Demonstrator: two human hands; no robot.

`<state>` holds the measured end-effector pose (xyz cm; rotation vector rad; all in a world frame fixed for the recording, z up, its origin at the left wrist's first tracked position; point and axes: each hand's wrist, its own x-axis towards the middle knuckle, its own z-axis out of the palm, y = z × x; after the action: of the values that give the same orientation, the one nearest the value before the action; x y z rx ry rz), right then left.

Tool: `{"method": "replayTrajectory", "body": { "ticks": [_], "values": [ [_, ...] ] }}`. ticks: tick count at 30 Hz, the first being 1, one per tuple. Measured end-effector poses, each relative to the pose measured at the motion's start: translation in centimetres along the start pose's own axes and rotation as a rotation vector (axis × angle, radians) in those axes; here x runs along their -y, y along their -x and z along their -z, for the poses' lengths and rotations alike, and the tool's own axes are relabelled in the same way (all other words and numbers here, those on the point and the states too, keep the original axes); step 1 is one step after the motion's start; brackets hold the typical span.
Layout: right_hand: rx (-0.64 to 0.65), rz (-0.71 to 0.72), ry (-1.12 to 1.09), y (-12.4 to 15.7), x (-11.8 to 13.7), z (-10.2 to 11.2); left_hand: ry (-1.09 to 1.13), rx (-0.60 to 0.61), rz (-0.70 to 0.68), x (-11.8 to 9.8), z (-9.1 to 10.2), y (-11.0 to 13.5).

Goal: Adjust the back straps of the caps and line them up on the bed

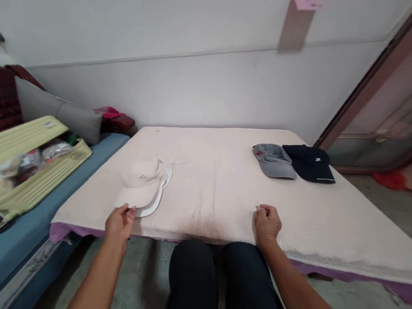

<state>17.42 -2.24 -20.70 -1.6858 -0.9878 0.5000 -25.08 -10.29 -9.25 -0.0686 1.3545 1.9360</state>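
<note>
From where I stand, the left hand (120, 223) has finger and thumb pinched on the front edge of the cream cap (141, 182), while the right hand (268, 223) is curled into a loose fist at the near edge of the cloth; whether anything is tucked inside it I can't tell. The cream cap sits on the left part of the pale cover (226, 172), its matte crown softly domed with a small striped mark, its brim broad and curved. That brim points toward the person and a little to their left, so the cap's long axis, back to front, slants down that way. A white cap (151, 210) lies beneath, its smooth brim showing as a crescent. Off to the right are a washed grey cap (274, 161), mottled like faded denim with a red emblem, and a dark navy cap (308, 162) just beside it, both brims facing the near side. The cover looks finely textured and creased, with purple fabric (331, 270) below its edge. Farther left, ribbed yellow plastic panels (18, 141) and a plump grey cushion (65, 111) rest on a blue mattress (21, 232).
</note>
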Motion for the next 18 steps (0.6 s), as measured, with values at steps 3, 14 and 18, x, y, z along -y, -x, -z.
{"method": "replayTrajectory", "body": {
  "ticks": [3,14,18],
  "values": [
    [-0.026,-0.060,-0.070,0.2,0.9,0.3,0.083,0.083,-0.010,0.1,-1.3,2.0],
    [0.247,-0.321,-0.574,2.7,3.6,2.1,0.067,0.312,0.319,7.3,-2.9,13.9],
    [0.477,-0.387,-0.729,6.2,5.0,4.2,-0.107,0.389,0.391,9.7,-2.2,18.3]
  ]
}}
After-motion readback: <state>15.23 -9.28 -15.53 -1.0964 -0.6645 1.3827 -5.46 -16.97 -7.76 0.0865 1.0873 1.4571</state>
